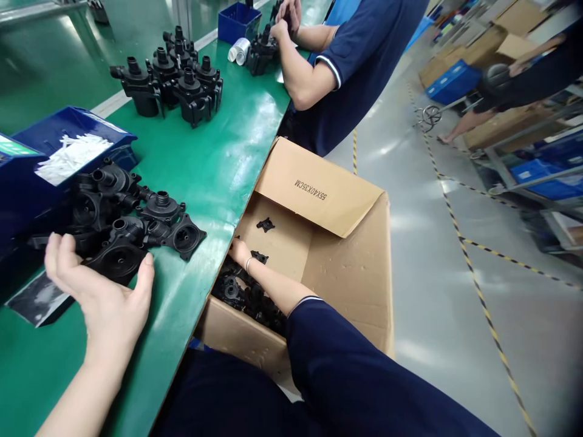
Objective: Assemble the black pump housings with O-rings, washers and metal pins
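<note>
On the green table, my left hand (102, 291) is beside a heap of black plastic pump housings (161, 209), its thumb and fingers spread apart. The nearest black housing (119, 260) lies just beyond the palm; whether the fingertips touch it I cannot tell. My right hand (239, 252) reaches down into an open cardboard box (350, 291) at the table's edge. Its fingers are hidden by the box and the table edge. More black plastic parts (232, 291) are piled in the box below that hand, and a small one (266, 224) lies apart near the far wall.
Blue bins, one with white sticks (75, 155), stand at the left. Several assembled black units (186, 85) stand farther back, near white rolls (239, 51) and another blue bin (239, 23). A co-worker (364, 67) sits beyond the box. Striped tape (478, 285) marks the floor.
</note>
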Demonstrator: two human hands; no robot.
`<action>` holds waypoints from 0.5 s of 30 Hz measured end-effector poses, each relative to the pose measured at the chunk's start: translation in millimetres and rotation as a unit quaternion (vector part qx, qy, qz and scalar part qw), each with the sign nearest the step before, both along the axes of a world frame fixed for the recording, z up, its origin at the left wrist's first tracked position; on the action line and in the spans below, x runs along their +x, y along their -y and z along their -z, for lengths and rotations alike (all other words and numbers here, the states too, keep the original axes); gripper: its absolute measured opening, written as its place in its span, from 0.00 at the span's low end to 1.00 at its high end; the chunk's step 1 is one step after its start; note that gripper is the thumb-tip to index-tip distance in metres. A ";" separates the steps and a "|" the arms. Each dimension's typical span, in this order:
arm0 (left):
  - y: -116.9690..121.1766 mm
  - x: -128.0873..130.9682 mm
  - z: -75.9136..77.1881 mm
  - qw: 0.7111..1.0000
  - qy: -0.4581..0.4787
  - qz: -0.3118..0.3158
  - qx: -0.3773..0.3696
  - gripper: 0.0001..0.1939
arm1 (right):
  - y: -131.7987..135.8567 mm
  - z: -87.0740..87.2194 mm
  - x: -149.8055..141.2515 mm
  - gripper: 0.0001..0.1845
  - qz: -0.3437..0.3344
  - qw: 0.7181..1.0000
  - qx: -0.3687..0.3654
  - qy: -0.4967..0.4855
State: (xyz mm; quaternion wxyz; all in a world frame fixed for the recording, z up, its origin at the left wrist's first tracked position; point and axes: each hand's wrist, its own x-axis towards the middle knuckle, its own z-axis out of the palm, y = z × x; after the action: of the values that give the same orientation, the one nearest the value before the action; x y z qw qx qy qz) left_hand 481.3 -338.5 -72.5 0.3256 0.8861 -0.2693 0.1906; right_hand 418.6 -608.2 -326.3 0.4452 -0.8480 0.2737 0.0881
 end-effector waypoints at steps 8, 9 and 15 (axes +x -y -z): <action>0.2 -1.2 -2.7 1.000 -0.011 0.000 -0.016 0.49 | 9.2 -33.0 -37.0 0.18 0.187 0.939 0.256 0.134; 0.2 -1.7 -3.2 1.000 -0.015 0.000 -0.017 0.48 | 14.6 -46.4 -42.4 0.18 0.197 0.927 0.275 0.161; -4.0 -2.1 1.9 0.999 0.002 0.000 -0.050 0.46 | 42.9 -168.7 -62.6 0.22 0.187 0.860 0.331 0.341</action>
State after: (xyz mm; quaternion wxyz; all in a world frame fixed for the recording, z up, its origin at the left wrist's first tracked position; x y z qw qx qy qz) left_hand 479.2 -334.5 -74.3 0.3691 0.8682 -0.2598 0.2063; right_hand 356.0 -651.1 -157.6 0.7730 -0.5607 0.2133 -0.2064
